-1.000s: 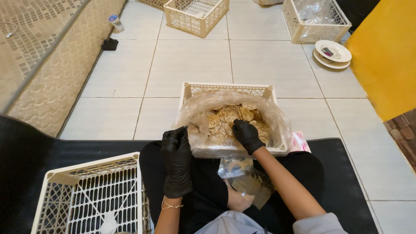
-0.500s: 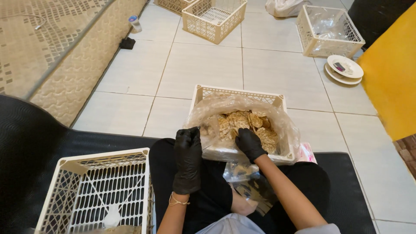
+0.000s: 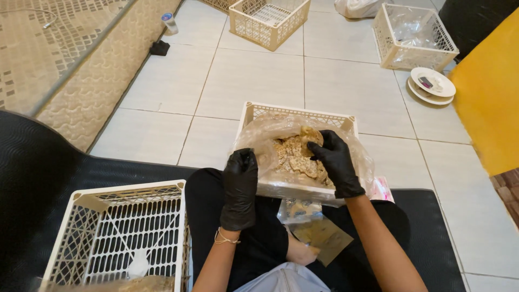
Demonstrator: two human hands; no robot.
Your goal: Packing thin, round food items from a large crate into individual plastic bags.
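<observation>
A cream plastic crate (image 3: pixel 254 111) stands on the floor in front of my lap, lined with a clear plastic bag (image 3: pixel 259 138) full of tan brittle snack pieces (image 3: pixel 292 159). My right hand (image 3: pixel 335 162), in a black glove, is inside the bag and pinches one round snack piece (image 3: pixel 312 135) lifted above the pile. My left hand (image 3: pixel 240 186), also black-gloved, grips the near left edge of the bag. Small clear and tan packets (image 3: pixel 313 227) lie on my lap below the crate.
An empty cream crate (image 3: pixel 116 232) sits at my left on the black mat (image 3: pixel 48 178). Two more crates (image 3: pixel 267 21) (image 3: pixel 413 38) stand farther off on the tiled floor, stacked white plates (image 3: pixel 432 86) at right. A beige mattress (image 3: pixel 65 65) lies left, a yellow panel (image 3: pixel 486 92) right.
My right hand has risen from the pile with a snack piece between its fingers. My left hand still grips the bag's edge. The view has shifted slightly.
</observation>
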